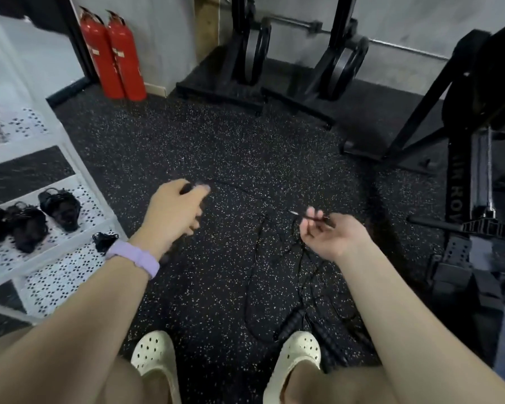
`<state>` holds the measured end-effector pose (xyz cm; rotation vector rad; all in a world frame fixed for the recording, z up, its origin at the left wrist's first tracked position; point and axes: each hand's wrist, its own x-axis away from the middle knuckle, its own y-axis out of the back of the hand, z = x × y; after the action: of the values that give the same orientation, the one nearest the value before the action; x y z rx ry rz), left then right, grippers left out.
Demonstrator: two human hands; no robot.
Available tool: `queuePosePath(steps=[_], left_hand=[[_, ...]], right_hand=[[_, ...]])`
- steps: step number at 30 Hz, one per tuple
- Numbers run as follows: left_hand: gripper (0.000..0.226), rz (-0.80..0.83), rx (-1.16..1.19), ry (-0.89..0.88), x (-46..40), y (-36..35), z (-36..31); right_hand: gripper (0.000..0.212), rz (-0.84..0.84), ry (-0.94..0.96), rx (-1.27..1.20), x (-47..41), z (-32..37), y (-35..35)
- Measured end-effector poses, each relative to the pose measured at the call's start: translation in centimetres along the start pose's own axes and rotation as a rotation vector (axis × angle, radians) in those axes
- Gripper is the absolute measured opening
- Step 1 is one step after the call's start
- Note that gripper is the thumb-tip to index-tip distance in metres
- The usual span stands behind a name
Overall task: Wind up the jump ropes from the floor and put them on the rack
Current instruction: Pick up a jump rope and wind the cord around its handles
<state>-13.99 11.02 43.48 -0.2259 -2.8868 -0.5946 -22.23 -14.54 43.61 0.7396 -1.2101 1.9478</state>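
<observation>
The speckled black rubber floor (216, 141) fills most of the view. To the right stands a black rowing machine (478, 170), and along the back wall two more black machines (274, 77) rest on their bases. At the left edge is the white perforated rack (70, 258), its shelves stepping down toward the floor; several wound black rope bundles (27, 225) already lie on its middle shelf, and a smaller black bundle (104, 240) sits on the shelf below, near the person's left wrist. Two red fire extinguishers (114, 56) stand side by side against the wall behind the rack.

The person's bare forearms reach forward from the bottom corners, with two cream perforated clogs (155, 354) on the floor between them. A lilac wristband (136, 258) circles the left wrist. The left hand (172, 211), blurred, has its fingers curled around a black handle of the jump rope (274, 258). The right hand (330, 234) is turned palm up and pinches a thin black cord of the rope between thumb and fingertips. From the right hand the cord hangs down in loose loops to the floor, where more black rope and handles (292, 325) lie tangled beside the right clog.
</observation>
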Motion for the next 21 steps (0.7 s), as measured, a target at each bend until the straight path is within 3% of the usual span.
queuePosePath(steps=[2, 5, 7, 11, 14, 17, 19, 21], left_hand=[[0.016, 0.117, 0.091, 0.082, -0.8, -1.4, -0.9], [0.009, 0.256, 0.216, 0.159, -1.8, -4.0, -3.0], [0.009, 0.291, 0.279, 0.204, -2.7, -5.6, -3.9], [0.022, 0.392, 0.371, 0.359, -4.1, -7.5, -4.1], [0.048, 0.505, 0.424, 0.5, -4.5, -7.8, -3.7], [0.047, 0.565, 0.564, 0.498, -4.7, -8.6, -3.5], [0.032, 0.492, 0.757, 0.506, -4.7, -9.0, -3.6], [0.023, 0.412, 0.766, 0.414, -4.5, -8.9, -3.6]], right_hand=[[0.037, -0.007, 0.023, 0.162, -0.7, 0.1, -0.5], [0.027, 0.245, 0.162, 0.611, 0.1, 0.5, -2.7], [0.029, 0.409, 0.202, 0.782, 0.6, 0.6, -3.8], [0.03, 0.597, 0.239, 0.918, 0.6, -0.5, -3.9], [0.029, 0.684, 0.29, 1.072, 0.1, -0.9, -3.4], [0.026, 0.756, 0.18, 1.193, 0.2, -0.7, -3.0], [0.026, 0.756, 0.03, 1.249, 0.6, -0.5, -2.8], [0.027, 0.718, -0.03, 1.317, 0.8, -0.1, -2.4]])
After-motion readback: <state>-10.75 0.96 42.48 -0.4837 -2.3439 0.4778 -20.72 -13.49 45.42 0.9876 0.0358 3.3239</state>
